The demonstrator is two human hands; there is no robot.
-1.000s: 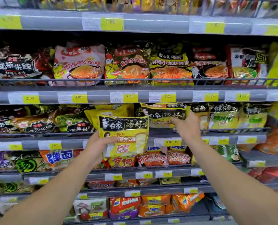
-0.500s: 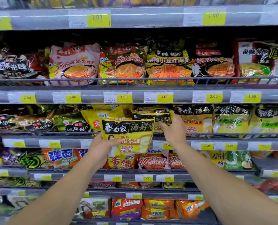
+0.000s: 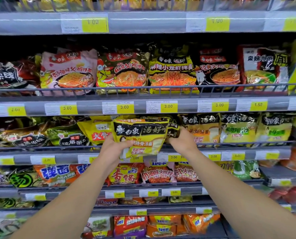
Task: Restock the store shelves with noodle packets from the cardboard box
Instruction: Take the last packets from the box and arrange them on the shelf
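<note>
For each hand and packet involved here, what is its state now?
Left hand: grips the yellow noodle packet by its lower left part.
Yellow noodle packet: held upright in front of the shelf row, not yet set in.
Right hand: grips the shelved dark packet.
Shelved dark packet: on the shelf, held aside, crumpled.

A store shelving unit (image 3: pixel 143 23) fills the whole view, with grey metal shelves stacked in tiers from top to bottom. Each shelf has a low wire rail (image 3: pixel 161 87) along its front edge. Below the rails run grey strips carrying white and yellow price labels (image 3: pixel 124 107), several reading 3.00. The space under the top shelf is dark and shadowed, while the shelf fronts are brightly and evenly lit. At the right, the lower shelves step forward.
</note>
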